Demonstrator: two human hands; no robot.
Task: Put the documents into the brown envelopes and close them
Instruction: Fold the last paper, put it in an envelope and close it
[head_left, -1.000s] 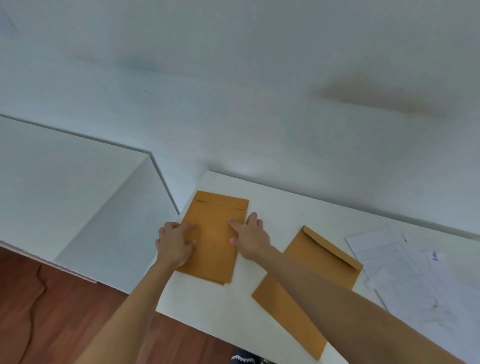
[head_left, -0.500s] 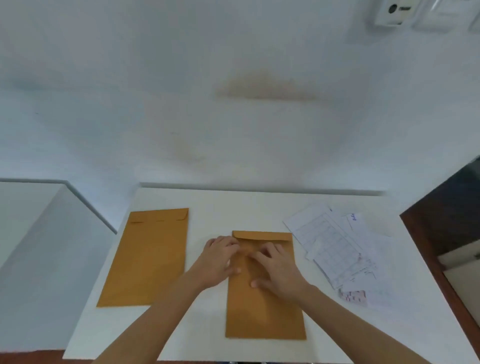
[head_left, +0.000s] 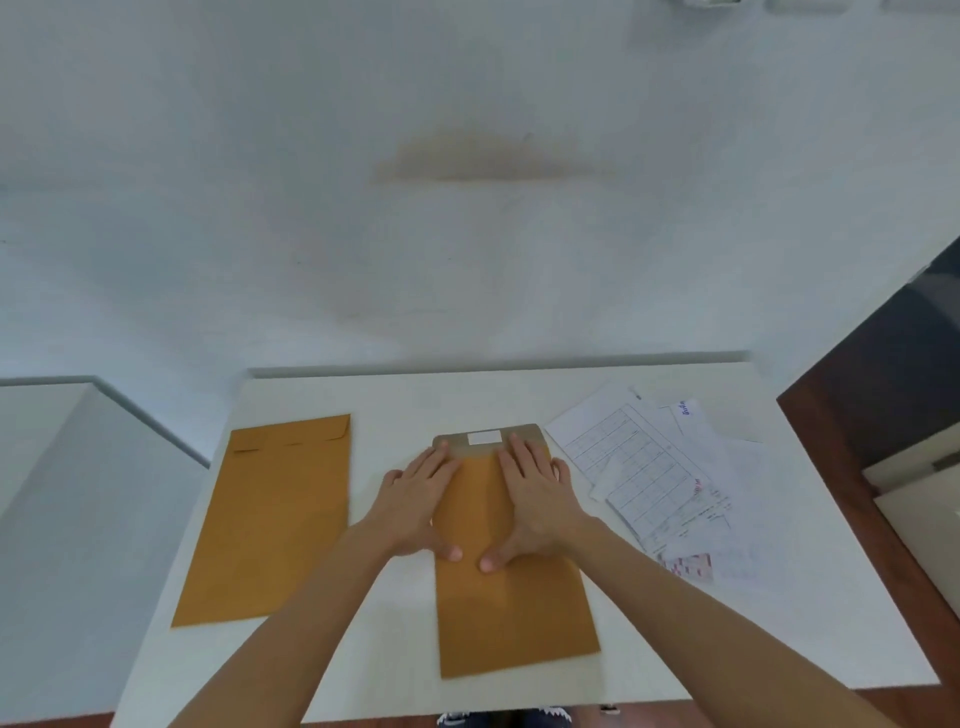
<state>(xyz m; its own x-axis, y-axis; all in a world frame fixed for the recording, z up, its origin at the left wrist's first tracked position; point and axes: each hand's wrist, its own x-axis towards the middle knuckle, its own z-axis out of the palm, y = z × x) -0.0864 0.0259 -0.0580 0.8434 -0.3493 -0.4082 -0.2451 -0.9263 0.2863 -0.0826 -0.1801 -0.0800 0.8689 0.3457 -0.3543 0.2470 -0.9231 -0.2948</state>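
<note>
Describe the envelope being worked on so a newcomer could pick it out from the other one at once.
Start at the white table against the wall. Two brown envelopes lie on it; take the middle envelope, just left of the loose documents, with the left hand and right hand pressed flat on it. Unlike the left envelope, its flap is open, showing a white strip.

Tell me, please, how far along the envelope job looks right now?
Looks done: the left brown paper envelope lies with its flap folded down. In hand: left hand and right hand press the middle brown envelope, its flap open. Left: the loose white printed documents beside it.
</note>
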